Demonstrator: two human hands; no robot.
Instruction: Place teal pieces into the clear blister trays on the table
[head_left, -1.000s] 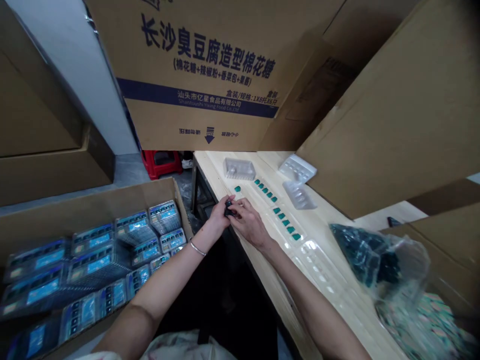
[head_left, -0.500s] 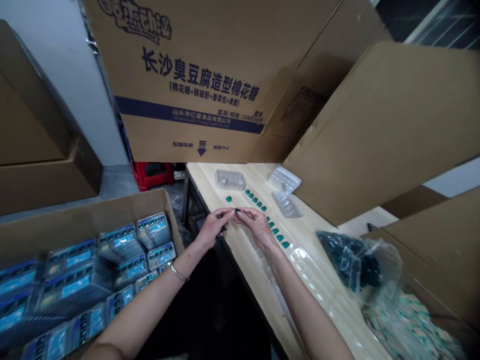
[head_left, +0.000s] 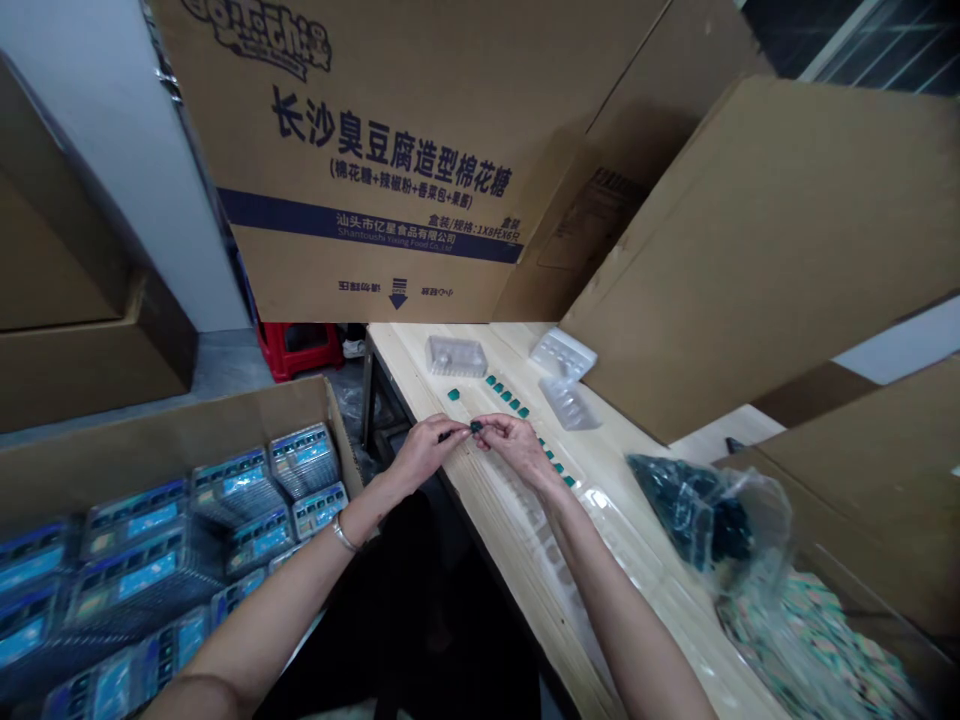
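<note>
At the near-left edge of the table, my two hands meet fingertip to fingertip. My right hand (head_left: pixel 519 447) pinches a small dark green piece (head_left: pixel 475 427) between thumb and fingers. My left hand (head_left: pixel 421 452) is closed beside it, its fingertips reaching the piece. Something dark shows between the left fingers, too small to make out. Just beyond the hands lies a single green piece (head_left: pixel 454 395). A row of similar green pieces (head_left: pixel 508 396) sits in a clear plastic tray, partly hidden behind my right hand.
A clear plastic box (head_left: pixel 456 356) and white trays (head_left: pixel 562 354) stand at the table's far end. On the right is a plastic bag of dark green pieces (head_left: pixel 694 515). An open carton (head_left: pixel 341 440) holds packed blue blister packs (head_left: pixel 232 485). Large cardboard boxes (head_left: pixel 390 150) rise behind.
The small green piece now shows more plainly between my fingertips. My left hand has turned slightly, and its fingers have straightened a little. The whole view has shifted slightly.
</note>
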